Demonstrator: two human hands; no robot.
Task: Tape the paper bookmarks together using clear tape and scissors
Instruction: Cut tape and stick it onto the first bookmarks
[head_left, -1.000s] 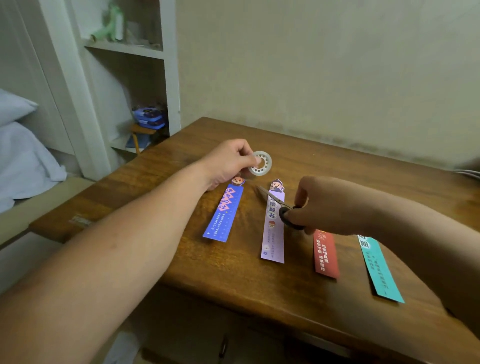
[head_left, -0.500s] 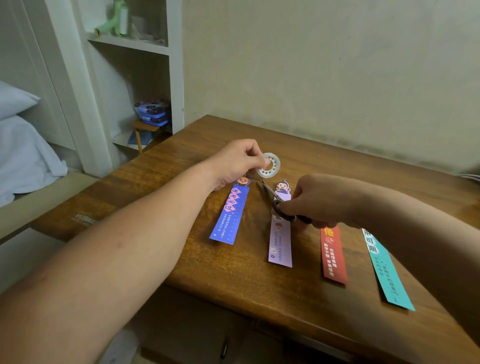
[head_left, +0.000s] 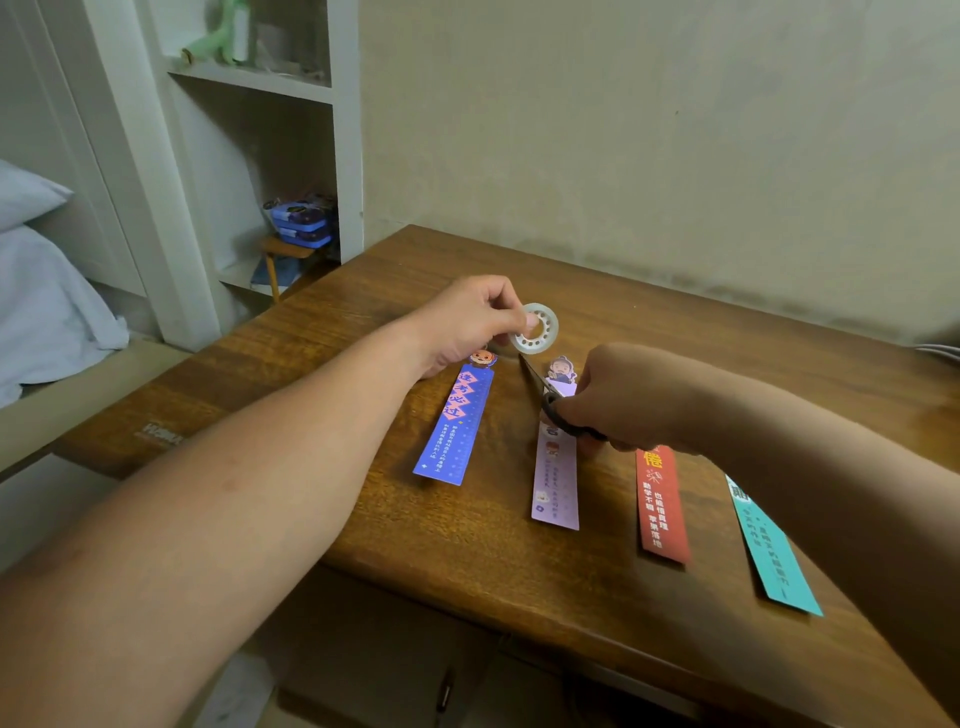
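Your left grip (head_left: 467, 325) pinches the tape (head_left: 550, 323) by its near edge between thumb and curled fingers, and holds it just above the bench (head_left: 493, 551). Your right grip (head_left: 623, 395) is curled round the dark handles of the scissors (head_left: 535, 376). Their thin blades lie close together and point up and left, with the tip just under the tape.

From the head view, the tape is a small cloudy-clear ring round a white core pierced with little holes. I cannot tell whether a strip is pulled free.

Four long paper strips lie flat on the glossy, grained brown wood, side by side and apart. The blue bookmark (head_left: 454, 421) has pink diamonds and an orange cartoon head, which touches your left grip. The lilac bookmark (head_left: 556, 483) has a cut-out figure on top and passes under the scissors. The red bookmark (head_left: 661, 504) carries yellow and white print, its top hidden by your right grip. The teal bookmark (head_left: 774, 551) is partly under your right forearm.

Behind, a white shelf (head_left: 249, 80) stands by a matte cream wall.
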